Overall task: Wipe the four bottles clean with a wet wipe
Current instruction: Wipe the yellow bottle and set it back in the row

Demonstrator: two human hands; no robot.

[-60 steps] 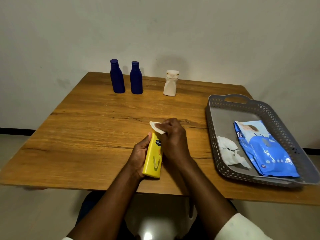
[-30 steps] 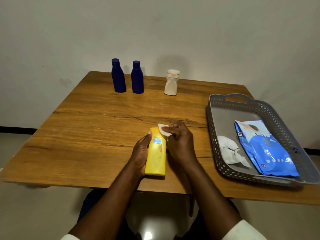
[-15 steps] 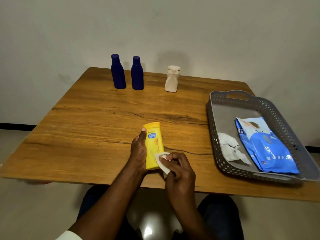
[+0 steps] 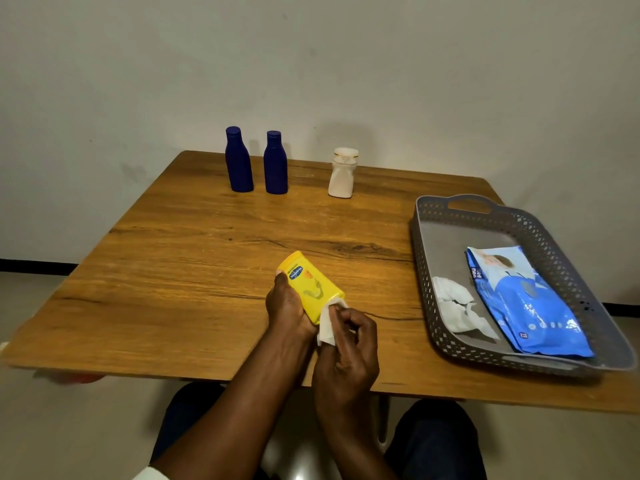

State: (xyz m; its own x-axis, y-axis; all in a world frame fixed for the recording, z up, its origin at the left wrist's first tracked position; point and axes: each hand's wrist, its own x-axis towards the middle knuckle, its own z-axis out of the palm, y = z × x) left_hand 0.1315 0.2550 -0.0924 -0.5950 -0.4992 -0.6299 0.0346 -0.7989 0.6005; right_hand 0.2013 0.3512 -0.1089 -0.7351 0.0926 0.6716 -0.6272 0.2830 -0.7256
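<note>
**Head camera: yellow bottle under the wipe, three more waiting**

The head camera looks down on a wooden table (image 4: 194, 258). The left hand (image 4: 287, 306) is wrapped round the yellow bottle (image 4: 311, 285), holding it tilted over the near part of the table with its cap end pointing away. The right hand (image 4: 346, 348) is curled shut, pinching a folded wet wipe (image 4: 327, 323) between thumb and fingertips and pressing it against the bottle's lower end.

At the far edge stand two blue bottles (image 4: 239, 161) (image 4: 276, 164) side by side and, a little apart to their right, a white bottle (image 4: 343, 174). A grey tray (image 4: 450, 209) on the right holds a crumpled used wipe (image 4: 453, 306) and a blue pack of wipes (image 4: 526, 306).

The step in hand looks like cleaning the base of the yellow bottle. To do it well, the left hand should grip firmly and turn the bottle so every side meets the wipe, including the patch now under the palm. The wipe should stay flat under the fingers, run in long strokes from base to cap, and be refolded to a fresh face when it soils.
</note>
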